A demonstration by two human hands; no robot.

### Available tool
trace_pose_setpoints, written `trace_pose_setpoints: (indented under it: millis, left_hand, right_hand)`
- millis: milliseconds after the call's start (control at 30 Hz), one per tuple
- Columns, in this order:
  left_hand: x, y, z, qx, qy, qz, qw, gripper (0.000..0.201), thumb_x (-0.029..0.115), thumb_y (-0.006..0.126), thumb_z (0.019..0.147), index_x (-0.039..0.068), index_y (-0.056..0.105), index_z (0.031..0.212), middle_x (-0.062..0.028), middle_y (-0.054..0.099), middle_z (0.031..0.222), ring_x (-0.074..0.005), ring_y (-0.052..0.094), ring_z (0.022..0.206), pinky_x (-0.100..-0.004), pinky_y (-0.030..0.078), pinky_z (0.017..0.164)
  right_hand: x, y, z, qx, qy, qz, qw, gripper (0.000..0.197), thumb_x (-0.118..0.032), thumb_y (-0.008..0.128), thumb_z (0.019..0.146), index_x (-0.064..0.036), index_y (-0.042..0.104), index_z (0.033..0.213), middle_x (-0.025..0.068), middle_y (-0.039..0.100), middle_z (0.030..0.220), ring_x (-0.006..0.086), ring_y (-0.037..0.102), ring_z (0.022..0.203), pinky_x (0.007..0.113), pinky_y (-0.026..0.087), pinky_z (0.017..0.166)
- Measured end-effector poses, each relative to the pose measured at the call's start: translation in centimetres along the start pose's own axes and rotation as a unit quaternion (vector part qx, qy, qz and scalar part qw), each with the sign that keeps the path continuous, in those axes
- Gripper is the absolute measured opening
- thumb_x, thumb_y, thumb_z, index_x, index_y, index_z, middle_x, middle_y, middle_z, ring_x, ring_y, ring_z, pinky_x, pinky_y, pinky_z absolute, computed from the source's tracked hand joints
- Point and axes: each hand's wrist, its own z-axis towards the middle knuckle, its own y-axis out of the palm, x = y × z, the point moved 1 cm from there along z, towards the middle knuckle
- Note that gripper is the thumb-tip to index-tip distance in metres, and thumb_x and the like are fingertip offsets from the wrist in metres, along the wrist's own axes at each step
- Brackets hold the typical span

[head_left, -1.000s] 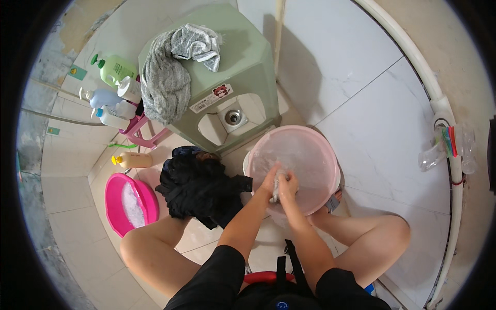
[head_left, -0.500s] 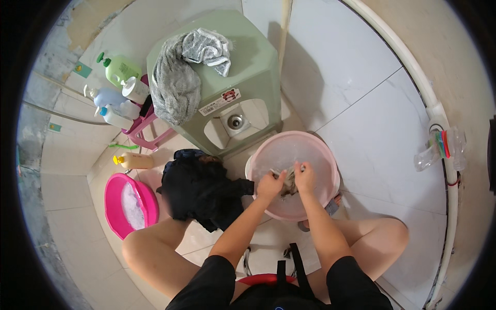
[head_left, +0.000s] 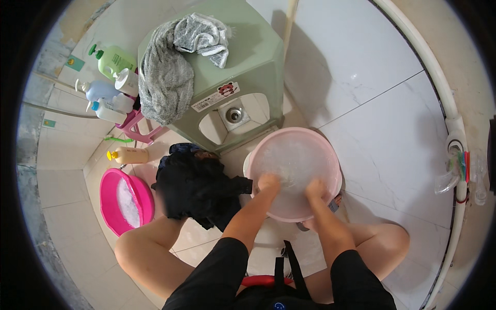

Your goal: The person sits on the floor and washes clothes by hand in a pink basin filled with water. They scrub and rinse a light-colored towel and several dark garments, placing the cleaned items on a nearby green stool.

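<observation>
Both my hands are down in the cloudy water of a pale pink basin [head_left: 336, 155]. My left hand [head_left: 269, 182] is near the basin's left side, and its fingers are lost in the water. On the right, my right hand [head_left: 316, 190] dips in near the front rim, its fingers likewise hidden. A gap of water separates the two hands. The light brown cloth between them is under the murky surface, and I cannot make out its outline or whether either hand grips it.
Dark clothes [head_left: 199, 191] lie heaped left of the basin. Further left are a bright pink tub [head_left: 147, 201] with suds and a yellow-capped bottle [head_left: 132, 155]. Behind, a green stool [head_left: 248, 46] bears a grey cloth [head_left: 165, 82]. Several pump bottles [head_left: 114, 61] stand on a pink stool [head_left: 135, 126].
My hands have moved apart and down into the water. The light brown cloth they held together has gone under the surface. The view has shifted slightly.
</observation>
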Motion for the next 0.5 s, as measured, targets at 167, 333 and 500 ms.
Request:
trace_pose_setpoints:
  millis: [167, 333, 500]
  left_hand:
    - [-1.8, 1.0, 2.1, 0.086, -0.021, -0.487, 0.869, 0.046, 0.039, 0.064, 0.080, 0.005, 0.062, 0.112, -0.0140, 0.061, 0.116, -0.0296, 0.059, 0.106, -0.0362, 0.049, 0.086]
    - [3.6, -2.7, -2.4, -0.087, -0.059, -0.777, 0.621, 0.065, 0.034, 0.067, 0.081, -0.002, 0.045, 0.131, -0.0178, 0.052, 0.127, -0.0292, 0.053, 0.112, -0.0382, 0.042, 0.096]
    - [1.3, -2.5, -3.5, -0.006, -0.029, -0.756, 0.654, 0.042, 0.026, 0.066, 0.084, -0.004, 0.058, 0.112, -0.0134, 0.061, 0.104, -0.0234, 0.060, 0.092, -0.0359, 0.047, 0.078]
  right_hand:
    - [-6.4, 0.0, -1.2, 0.087, -0.015, 0.342, 0.935, 0.050, -0.025, 0.069, 0.072, 0.0019, 0.057, 0.112, 0.0244, 0.059, 0.106, 0.0390, 0.057, 0.101, 0.043, 0.046, 0.085]
    - [-8.3, -3.4, -7.2, 0.192, -0.052, 0.512, 0.835, 0.047, -0.030, 0.067, 0.074, 0.0024, 0.057, 0.106, 0.0249, 0.062, 0.091, 0.0393, 0.060, 0.087, 0.045, 0.046, 0.079]
    - [-10.9, -8.2, -12.7, 0.269, -0.086, 0.417, 0.864, 0.045, -0.035, 0.066, 0.078, 0.0023, 0.057, 0.100, 0.0239, 0.063, 0.079, 0.0448, 0.060, 0.075, 0.046, 0.048, 0.069]
